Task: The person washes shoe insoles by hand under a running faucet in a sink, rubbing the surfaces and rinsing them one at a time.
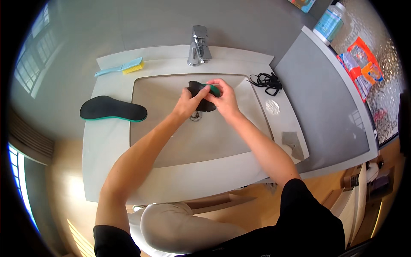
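Both of my hands hold a black insole [205, 105] with green on its other face, above the sink basin [205, 144]. It is bent between my fingers, and part of it is hidden behind them. My left hand [188, 102] grips it from the left, thumb across the middle. On the right side, my right hand [224, 96] pinches the folded edge where the green shows. A second black insole [113, 108] with a green rim lies flat on the left of the counter, its narrow end over the basin's edge. Just below my hands is the metal drain [196, 116].
A chrome faucet [199, 46] stands behind the basin. At the back left lies a blue brush [120, 68] with yellow bristles. Black shoelaces [268, 83] and a grey cloth-like scrap [292, 144] rest on the right. Beyond a partition are a bottle [329, 24] and an orange packet [361, 69].
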Action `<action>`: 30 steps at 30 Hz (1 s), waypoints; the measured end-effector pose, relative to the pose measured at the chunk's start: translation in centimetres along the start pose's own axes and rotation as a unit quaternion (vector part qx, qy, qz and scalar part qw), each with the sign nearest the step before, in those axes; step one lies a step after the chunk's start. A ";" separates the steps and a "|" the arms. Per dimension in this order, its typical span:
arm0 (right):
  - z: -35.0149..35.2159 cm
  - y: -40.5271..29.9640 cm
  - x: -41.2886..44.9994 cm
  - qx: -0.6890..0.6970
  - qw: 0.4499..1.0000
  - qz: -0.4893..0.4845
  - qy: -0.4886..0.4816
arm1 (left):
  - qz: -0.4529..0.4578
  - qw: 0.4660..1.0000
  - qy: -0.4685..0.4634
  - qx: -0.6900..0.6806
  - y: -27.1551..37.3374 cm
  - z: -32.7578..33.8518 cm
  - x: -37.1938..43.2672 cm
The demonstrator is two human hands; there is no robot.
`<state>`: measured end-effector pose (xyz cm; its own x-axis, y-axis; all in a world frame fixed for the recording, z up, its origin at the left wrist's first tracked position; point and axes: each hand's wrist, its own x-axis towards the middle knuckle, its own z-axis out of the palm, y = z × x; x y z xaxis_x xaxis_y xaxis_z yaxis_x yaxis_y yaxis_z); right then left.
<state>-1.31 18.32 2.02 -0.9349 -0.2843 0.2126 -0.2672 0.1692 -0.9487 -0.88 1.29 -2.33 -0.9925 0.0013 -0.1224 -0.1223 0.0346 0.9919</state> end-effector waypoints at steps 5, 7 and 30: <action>-2.3 -1.1 -0.5 0.121 0.967 0.034 -0.221 | 0.022 0.991 -0.125 -0.030 3.2 0.7 -2.5; -2.6 -1.8 -0.2 0.131 0.962 0.036 -0.237 | 0.038 0.979 -0.190 -0.060 3.4 0.1 -2.9; -2.2 -2.5 -0.7 -0.075 0.961 -0.240 -0.118 | -0.061 0.963 -0.247 -0.090 4.9 1.0 -3.9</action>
<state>-0.49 20.22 4.72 -0.6217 -0.5660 0.5414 -0.7013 0.0944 -0.7066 2.35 2.49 3.02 -0.8520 0.4859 -0.1951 -0.2809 -0.1099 0.9534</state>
